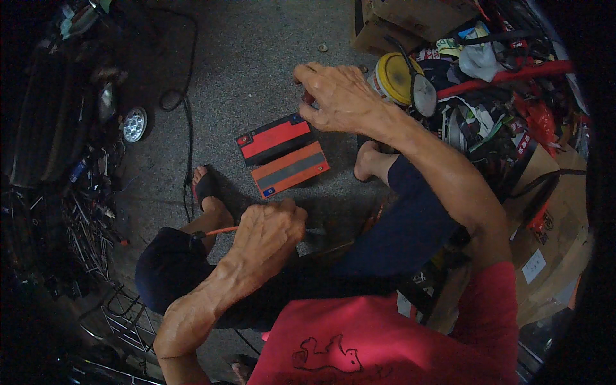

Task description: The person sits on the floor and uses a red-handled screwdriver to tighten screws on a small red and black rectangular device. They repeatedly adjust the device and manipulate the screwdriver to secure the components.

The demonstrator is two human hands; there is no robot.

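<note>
Two block-shaped batteries lie side by side on the floor between my feet: a red-and-black battery [277,139] and, nearer me, an orange-and-grey battery [290,170]. My right hand [340,96] is over the far right end of the red-and-black one, thumb and fingers bent in around a small dark red piece [308,97], mostly hidden. Just nearer than the orange battery, my left hand [269,231] is closed, knuckles up. A thin orange rod or cable [221,231] sticks out from its left side; what the fingers cover cannot be seen.
A black cable [190,96] runs along the floor at left, near a round lamp [135,124] and a pile of metal tools [90,224]. At right stand a yellow-lidded tub [394,76], a mirror [423,95], cluttered parts and cardboard boxes [539,250].
</note>
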